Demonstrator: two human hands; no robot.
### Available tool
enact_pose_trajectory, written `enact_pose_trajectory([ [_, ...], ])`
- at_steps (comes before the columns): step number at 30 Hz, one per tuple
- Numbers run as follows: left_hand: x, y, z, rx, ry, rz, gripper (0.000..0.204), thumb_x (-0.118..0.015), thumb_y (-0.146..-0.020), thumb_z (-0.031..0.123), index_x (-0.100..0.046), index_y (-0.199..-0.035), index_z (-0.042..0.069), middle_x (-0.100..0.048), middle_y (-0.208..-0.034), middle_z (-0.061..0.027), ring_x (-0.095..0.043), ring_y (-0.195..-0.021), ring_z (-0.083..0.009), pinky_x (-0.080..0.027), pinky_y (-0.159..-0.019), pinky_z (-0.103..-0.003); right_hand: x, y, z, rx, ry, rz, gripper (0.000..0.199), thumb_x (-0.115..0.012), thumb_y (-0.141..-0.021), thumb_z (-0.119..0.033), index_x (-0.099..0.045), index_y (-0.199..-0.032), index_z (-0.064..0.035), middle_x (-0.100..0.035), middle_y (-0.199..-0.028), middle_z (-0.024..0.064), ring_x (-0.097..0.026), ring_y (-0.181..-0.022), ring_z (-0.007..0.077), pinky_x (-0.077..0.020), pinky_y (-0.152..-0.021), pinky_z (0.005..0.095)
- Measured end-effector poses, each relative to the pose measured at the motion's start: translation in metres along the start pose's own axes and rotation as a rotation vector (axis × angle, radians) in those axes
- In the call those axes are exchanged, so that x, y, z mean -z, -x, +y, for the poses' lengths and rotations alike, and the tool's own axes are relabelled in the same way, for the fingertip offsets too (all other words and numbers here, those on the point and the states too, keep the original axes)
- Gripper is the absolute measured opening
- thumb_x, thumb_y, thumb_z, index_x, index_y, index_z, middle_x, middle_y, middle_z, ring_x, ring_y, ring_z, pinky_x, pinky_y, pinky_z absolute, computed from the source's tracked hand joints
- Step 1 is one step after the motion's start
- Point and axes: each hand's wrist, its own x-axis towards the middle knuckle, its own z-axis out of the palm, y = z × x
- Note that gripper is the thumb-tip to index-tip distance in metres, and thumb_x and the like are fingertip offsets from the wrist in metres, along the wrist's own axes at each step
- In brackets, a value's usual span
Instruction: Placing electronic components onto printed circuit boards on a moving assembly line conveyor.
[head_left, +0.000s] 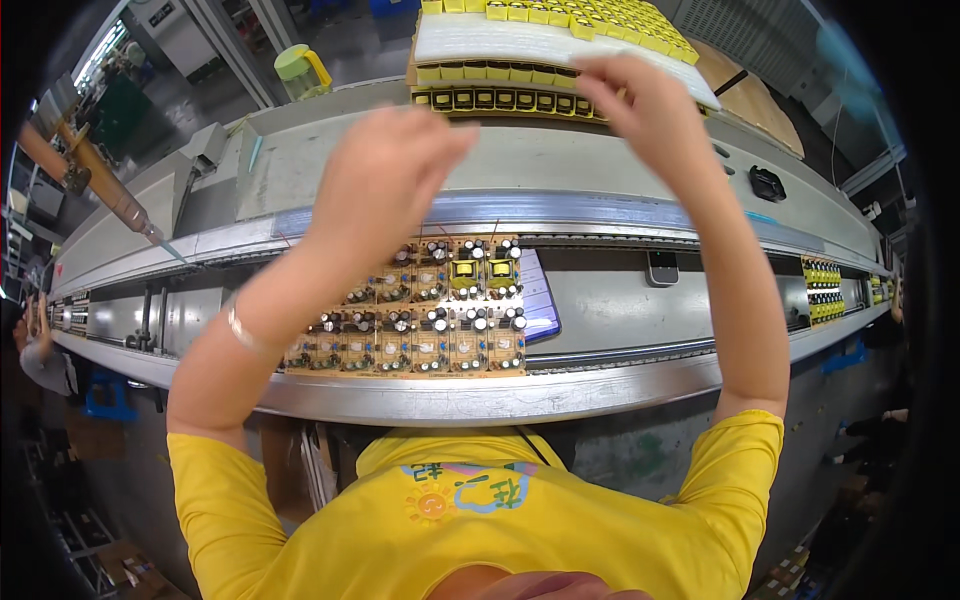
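My left hand (pixel 385 170) is raised above the far part of a brown circuit board panel (pixel 430 369); motion blurs its fingers, so I cannot tell whether anything is in them. Farther off, my right hand (pixel 650 95) reaches to the front of stacked yellow-and-black transformers (pixel 510 98). Its thumb and finger are apart, and nothing shows between them. The panel holds rows of capacitors and other small parts. Two yellow transformers, one (pixel 464 274) beside another (pixel 502 272), sit at its far right corner. My left forearm hides the panel's left part.
The panel lies across a conveyor rail (pixel 640 365). Beside it on the right is a phone-like screen (pixel 538 295). White foam (pixel 560 45) separates the transformer layers. Beyond the line are a green jug (pixel 298 70) and a black part (pixel 767 183). Another panel (pixel 823 290) stands far right.
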Motion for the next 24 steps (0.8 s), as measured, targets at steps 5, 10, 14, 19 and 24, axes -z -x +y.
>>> enact_pose_trajectory([
  [5, -0.044, -0.088, -0.071, 0.123, 0.163, 0.158, 0.035, -0.071, -0.092, 0.015, -0.067, -0.122, -0.002, -0.066, -0.126, -0.0256, -0.063, -0.118, -0.0374, -0.052, -0.095, -0.042, -0.014, -0.051, 0.071, -0.026, 0.221, 0.110, 0.033, -0.067, -0.099, -0.021, -0.068, -0.131, -0.0110, -0.073, -0.108, 0.0089, -0.069, -0.089, 0.0202, -0.0552, -0.080, 0.0320],
  [10, -0.075, -0.146, -0.093, 0.366, 0.069, -0.085, 0.026, -0.071, -0.089, 0.019, -0.072, -0.112, 0.007, -0.068, -0.124, -0.0240, -0.066, -0.109, -0.0415, -0.054, -0.092, -0.048, -0.026, -0.063, 0.077, -0.017, 0.332, 0.090, 0.029, -0.071, -0.096, -0.016, -0.067, -0.122, -0.0053, -0.070, -0.111, 0.0119, -0.068, -0.094, 0.0205, -0.0540, -0.083, 0.0319],
  [14, -0.084, -0.161, -0.091, 0.345, -0.029, -0.022, 0.023, -0.071, -0.089, 0.019, -0.072, -0.107, 0.006, -0.072, -0.111, -0.0203, -0.070, -0.100, -0.0397, -0.056, -0.088, -0.050, -0.023, -0.058, 0.058, -0.017, 0.298, 0.226, 0.018, -0.073, -0.092, -0.012, -0.065, -0.104, 0.0001, -0.068, -0.108, 0.0179, -0.067, -0.096, 0.0299, -0.0534, -0.085, 0.0379],
  [19, -0.092, -0.151, -0.104, 0.261, -0.117, 0.141, 0.019, -0.071, -0.089, 0.018, -0.070, -0.105, 0.007, -0.072, -0.103, -0.0186, -0.070, -0.094, -0.0385, -0.056, -0.085, -0.049, -0.008, -0.033, -0.011, -0.172, -0.078, 0.176, 0.017, -0.072, -0.093, -0.012, -0.064, -0.101, 0.0004, -0.069, -0.103, 0.0166, -0.068, -0.090, 0.0319, -0.0544, -0.083, 0.0386],
  [24, -0.028, -0.111, -0.027, 0.371, 0.392, 0.234, 0.022, -0.076, -0.090, 0.010, -0.067, -0.107, 0.001, -0.071, -0.101, -0.0169, -0.071, -0.089, -0.0311, -0.057, -0.080, -0.039, 0.005, 0.024, -0.074, -0.362, -0.366, 0.005, 0.023, -0.069, -0.097, -0.014, -0.065, -0.116, -0.0009, -0.070, -0.108, 0.0183, -0.070, -0.097, 0.0306, -0.0549, -0.086, 0.0406],
])
